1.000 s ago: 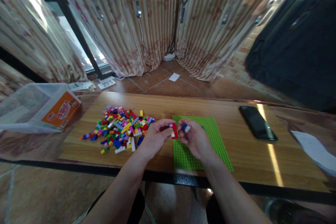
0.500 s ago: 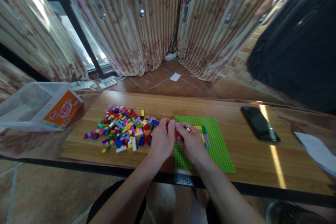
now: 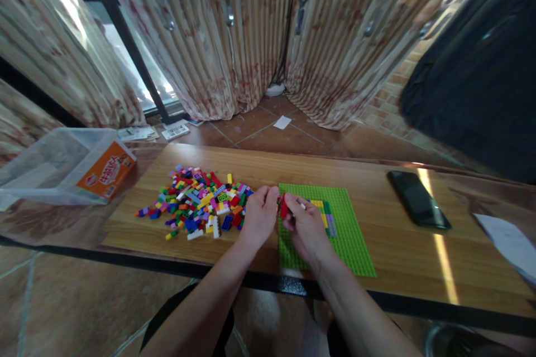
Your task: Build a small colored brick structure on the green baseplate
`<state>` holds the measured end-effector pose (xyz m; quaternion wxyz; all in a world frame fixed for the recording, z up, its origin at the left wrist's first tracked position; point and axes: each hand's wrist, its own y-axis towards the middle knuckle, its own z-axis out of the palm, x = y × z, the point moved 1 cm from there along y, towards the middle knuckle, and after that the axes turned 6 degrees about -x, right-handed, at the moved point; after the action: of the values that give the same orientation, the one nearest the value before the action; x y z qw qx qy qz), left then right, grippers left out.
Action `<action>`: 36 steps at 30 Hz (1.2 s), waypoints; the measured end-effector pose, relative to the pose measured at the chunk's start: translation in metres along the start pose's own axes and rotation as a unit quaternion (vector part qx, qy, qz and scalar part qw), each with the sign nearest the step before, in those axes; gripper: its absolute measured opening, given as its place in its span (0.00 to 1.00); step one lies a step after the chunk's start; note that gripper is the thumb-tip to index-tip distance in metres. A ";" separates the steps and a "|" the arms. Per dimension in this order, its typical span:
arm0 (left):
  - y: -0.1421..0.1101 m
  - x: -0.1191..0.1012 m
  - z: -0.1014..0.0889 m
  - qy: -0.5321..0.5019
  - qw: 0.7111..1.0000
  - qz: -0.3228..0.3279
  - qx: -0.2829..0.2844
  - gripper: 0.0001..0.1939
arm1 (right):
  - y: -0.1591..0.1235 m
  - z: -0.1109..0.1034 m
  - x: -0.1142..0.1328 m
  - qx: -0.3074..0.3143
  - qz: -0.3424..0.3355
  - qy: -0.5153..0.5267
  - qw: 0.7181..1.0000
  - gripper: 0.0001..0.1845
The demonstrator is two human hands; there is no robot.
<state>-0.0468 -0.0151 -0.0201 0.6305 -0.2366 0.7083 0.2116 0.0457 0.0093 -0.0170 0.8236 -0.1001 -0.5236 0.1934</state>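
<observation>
My right hand (image 3: 307, 223) pinches a red building brick (image 3: 284, 207) above the left part of the green baseplate (image 3: 352, 245). A small white piece (image 3: 302, 206) shows by its fingers; whether it is gripped too I cannot tell. Close beside it, my left hand (image 3: 260, 215) is closed, thumb against fingers, and what lies in its pinch is too hidden to name. Yellow, green and light purple bricks (image 3: 330, 225) are set on the baseplate, partly covered by my right hand. Left of my left hand spreads a heap of mixed loose bricks (image 3: 205, 201).
A clear plastic box (image 3: 62, 148) with an orange label stands at the left end of the wooden table (image 3: 247, 156). On the right lie a black phone (image 3: 417, 201) and a white paper (image 3: 505, 240). A glass vessel (image 3: 452, 340) is at the lower right, below the table edge.
My hands have drawn slightly apart at the fingertips, and more of the red brick shows in my right hand. The whole view has shifted a little.
</observation>
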 end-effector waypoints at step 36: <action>0.034 0.005 -0.148 0.518 0.836 -0.057 -0.174 0.21 | 0.031 0.126 -0.030 0.229 -0.278 -0.729 0.582 0.12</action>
<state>-0.1849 -0.0773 -0.0080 0.1311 -0.4576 0.8680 0.1413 -0.0853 0.0196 0.0012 0.1745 0.4168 -0.8888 0.0759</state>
